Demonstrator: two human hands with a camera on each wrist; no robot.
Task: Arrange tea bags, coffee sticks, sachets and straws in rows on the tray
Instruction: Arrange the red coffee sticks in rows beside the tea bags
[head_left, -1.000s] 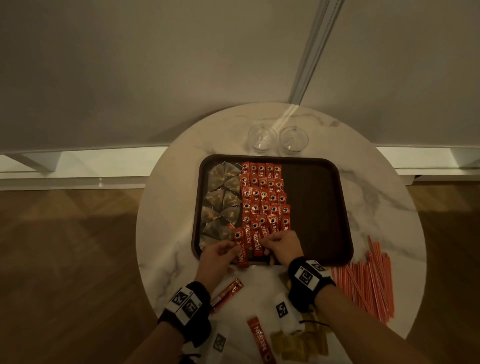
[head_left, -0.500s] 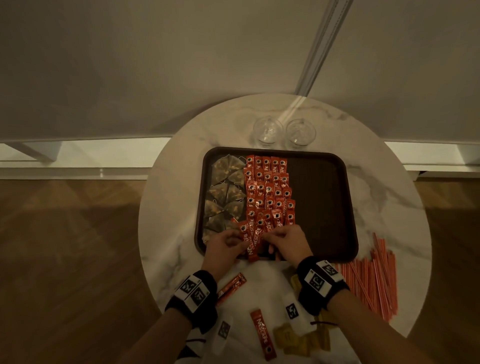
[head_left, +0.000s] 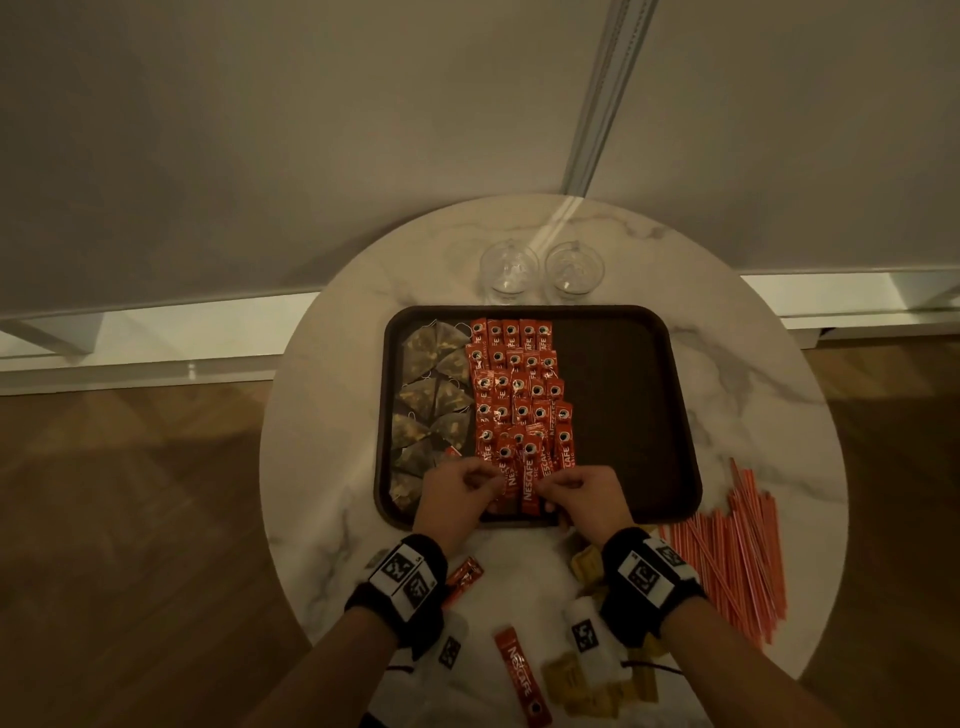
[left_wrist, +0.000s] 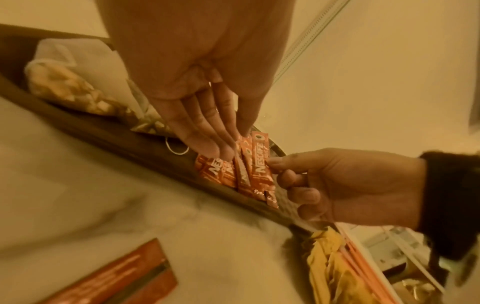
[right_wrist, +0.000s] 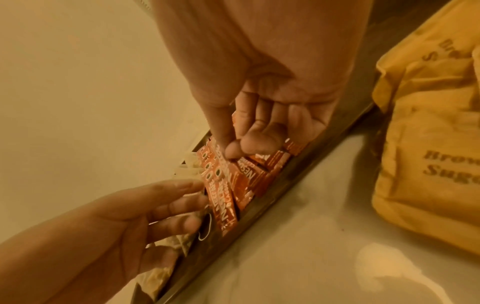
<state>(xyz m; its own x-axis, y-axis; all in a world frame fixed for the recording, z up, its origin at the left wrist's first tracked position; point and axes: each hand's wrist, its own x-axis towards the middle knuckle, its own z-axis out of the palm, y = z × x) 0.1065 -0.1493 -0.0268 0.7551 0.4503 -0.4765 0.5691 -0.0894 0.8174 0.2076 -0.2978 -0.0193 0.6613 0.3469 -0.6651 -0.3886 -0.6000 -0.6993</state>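
both hands work the nearest coffee sticks (head_left: 524, 467) at the tray's (head_left: 623, 415) 6 o'clock edge. the left hand (head_left: 454, 493) lays straight fingers on them; the right hand (head_left: 587, 496) pinches one stick. tea bags (head_left: 428, 400) fill the tray's 9 o'clock side. straws (head_left: 732, 545) lie on the tabletop (head_left: 332, 415) at 4 o'clock, brown sugar sachets (head_left: 582, 686) at 6.

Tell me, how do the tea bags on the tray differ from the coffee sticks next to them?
The tea bags are see-through pyramids with loose leaf inside; the coffee sticks are flat, narrow red packets printed Nescafe. The tea bags fill the tray's leftmost column; the coffee sticks lie in overlapping rows beside them. Both hands touch only coffee sticks. Both kinds lie on the tray.
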